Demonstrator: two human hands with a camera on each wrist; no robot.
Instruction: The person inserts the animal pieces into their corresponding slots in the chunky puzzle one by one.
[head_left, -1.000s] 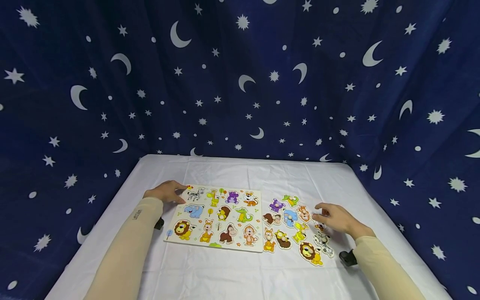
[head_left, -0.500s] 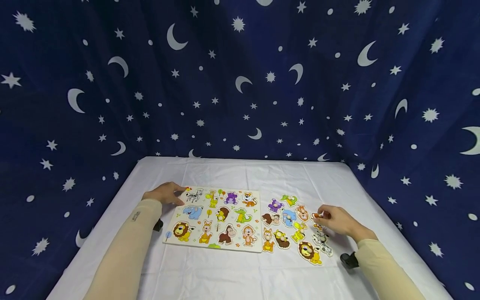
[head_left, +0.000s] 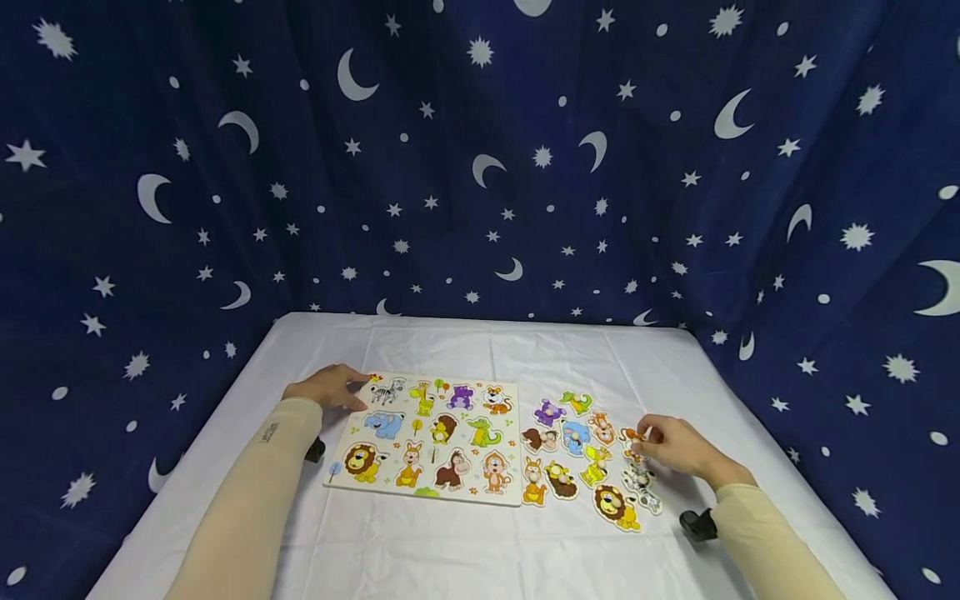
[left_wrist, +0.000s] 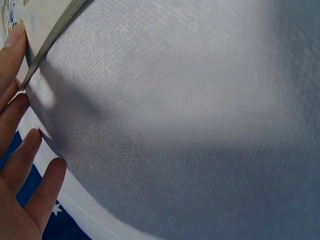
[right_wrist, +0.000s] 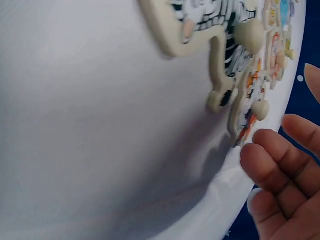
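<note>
A dark blue curtain [head_left: 450, 125] with pale moons and stars rises behind a table in a white cloth [head_left: 420, 550]. Two cream sleeves [head_left: 243, 500] reach in from the near side. The puzzle board [head_left: 468, 497] lies flat, left of the middle, printed with animals in rows. The left hand [head_left: 330, 387] rests at its left edge near the far corner, fingers spread and nearly straight. The right hand [head_left: 678, 448] is at the far right, its fingers loosely bent with nothing held between them. Loose animal pieces lie in a cluster right of the board: the lion piece [head_left: 617, 510] at the near side, the elephant piece [head_left: 575, 437] in the middle, the zebra piece [head_left: 642, 487] toward the right. The tiger piece [head_left: 630, 437] lies just beside the right fingertips, and its round knob [right_wrist: 260, 110] stands clear of them in the right wrist view
</note>
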